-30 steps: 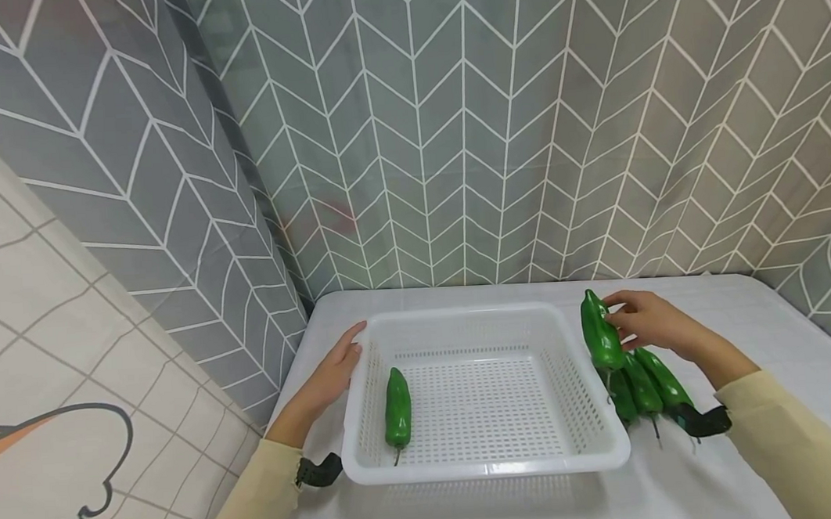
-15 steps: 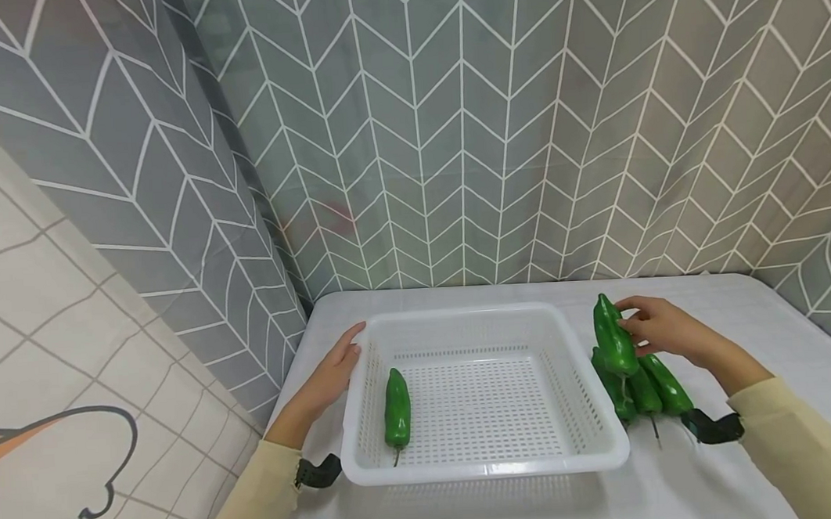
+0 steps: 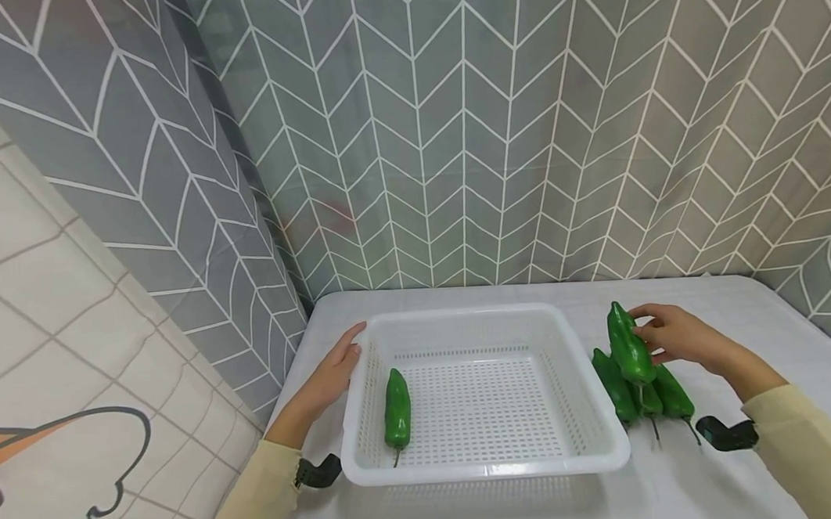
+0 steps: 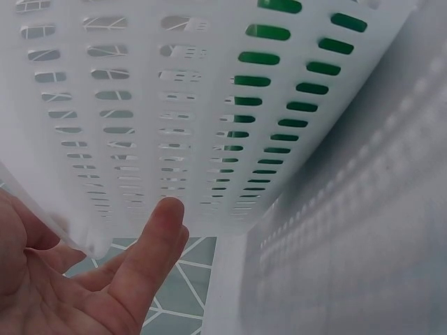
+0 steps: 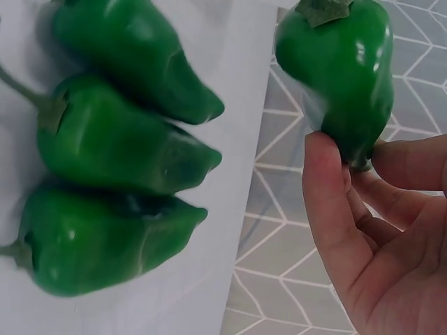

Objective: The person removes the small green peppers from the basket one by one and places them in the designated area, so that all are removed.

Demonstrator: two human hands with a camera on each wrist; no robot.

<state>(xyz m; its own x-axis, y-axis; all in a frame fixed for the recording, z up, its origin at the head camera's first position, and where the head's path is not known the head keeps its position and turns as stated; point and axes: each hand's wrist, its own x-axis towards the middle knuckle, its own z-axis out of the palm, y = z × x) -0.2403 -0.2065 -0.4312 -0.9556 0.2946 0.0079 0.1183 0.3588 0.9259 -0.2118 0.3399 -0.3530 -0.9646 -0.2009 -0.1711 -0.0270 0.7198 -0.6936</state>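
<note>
My right hand [image 3: 682, 339] pinches a glossy green pepper [image 3: 628, 344] between thumb and fingers. It is held up above the table, its stem hanging down. Below it, three more green peppers lie side by side against the right of the basket; in the right wrist view one of them [image 5: 112, 241] shows whole. At the far left corner my left hand [image 3: 333, 371] grips the rim of the white plastic basket [image 3: 486, 470]. The left wrist view shows a finger [image 4: 164, 216] against the outside of its slotted wall. Inside the basket, on the left, lies one pepper [image 3: 397, 409].
The basket stands on a white-covered table [image 3: 714, 314]. Behind it hangs a grey curtain [image 3: 451, 132] with white chevron lines. Dark camera mounts are strapped at both wrists, the right one [image 3: 728, 433] close beside the loose peppers.
My right hand has moved right and slightly down with its pepper, away from the basket's edge and over the other peppers. The left hand and the basket have stayed put.
</note>
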